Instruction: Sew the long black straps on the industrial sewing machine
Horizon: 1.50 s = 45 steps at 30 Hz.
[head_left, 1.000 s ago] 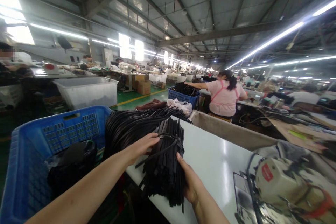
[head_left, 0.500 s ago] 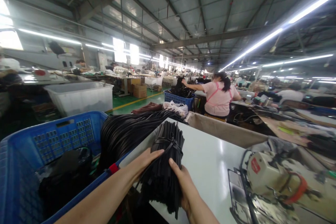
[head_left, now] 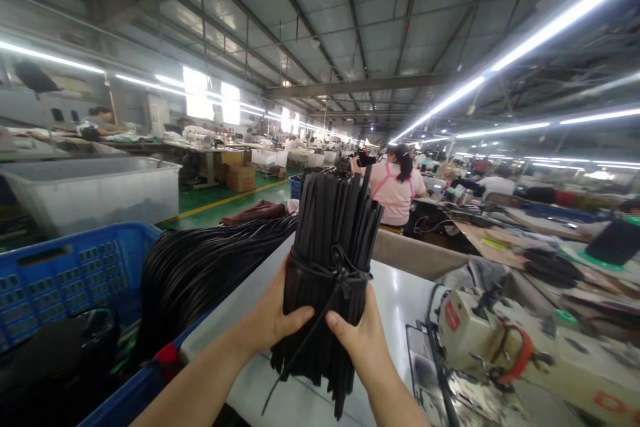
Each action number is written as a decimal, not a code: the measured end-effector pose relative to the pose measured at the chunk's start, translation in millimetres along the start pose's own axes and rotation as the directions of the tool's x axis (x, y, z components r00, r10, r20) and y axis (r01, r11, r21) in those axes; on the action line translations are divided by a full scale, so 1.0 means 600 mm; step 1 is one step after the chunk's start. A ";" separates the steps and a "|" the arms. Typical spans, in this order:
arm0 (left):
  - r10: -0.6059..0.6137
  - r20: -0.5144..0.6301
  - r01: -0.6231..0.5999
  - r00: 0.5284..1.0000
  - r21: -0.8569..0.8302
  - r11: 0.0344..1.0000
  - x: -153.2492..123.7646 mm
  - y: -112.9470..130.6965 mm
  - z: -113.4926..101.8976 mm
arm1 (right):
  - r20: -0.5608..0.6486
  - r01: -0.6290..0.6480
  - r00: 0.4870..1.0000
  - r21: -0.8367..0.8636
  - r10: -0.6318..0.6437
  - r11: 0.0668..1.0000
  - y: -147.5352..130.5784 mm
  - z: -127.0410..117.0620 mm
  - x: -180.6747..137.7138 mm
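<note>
Lifted off the white table [head_left: 400, 307] since a second ago, the bundle of black strips [head_left: 330, 260] now stands upright, left hand [head_left: 270, 317] and right hand [head_left: 363, 340] clamped around it; its tie remains knotted; sewing machine [head_left: 480, 340] close right, blue crate [head_left: 65, 273] left, open tabletop beyond.

Head-worn view, forward and down, close over table [head_left: 400, 300]

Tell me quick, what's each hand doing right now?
Left hand: closed on the tied bundle of black strips, gripping its left side.
Right hand: closed on the same bundle, right side.
</note>
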<state>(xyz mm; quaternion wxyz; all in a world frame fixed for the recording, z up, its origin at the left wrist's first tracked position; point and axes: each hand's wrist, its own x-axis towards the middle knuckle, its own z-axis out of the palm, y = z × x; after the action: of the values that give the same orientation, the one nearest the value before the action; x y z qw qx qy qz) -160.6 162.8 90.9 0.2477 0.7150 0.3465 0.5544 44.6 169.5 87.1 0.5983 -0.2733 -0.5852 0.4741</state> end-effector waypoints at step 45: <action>-0.605 0.197 0.636 0.772 -0.274 0.722 0.032 0.053 0.072 | 0.000 -0.365 0.925 0.285 0.381 0.886 -0.008 -0.049 -0.006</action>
<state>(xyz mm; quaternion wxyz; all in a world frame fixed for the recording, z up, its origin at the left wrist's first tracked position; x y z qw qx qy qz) -109.0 158.2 115.0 0.5491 0.5316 0.4575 0.4546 74.6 171.2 84.8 0.5447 -0.3064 -0.4320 0.6503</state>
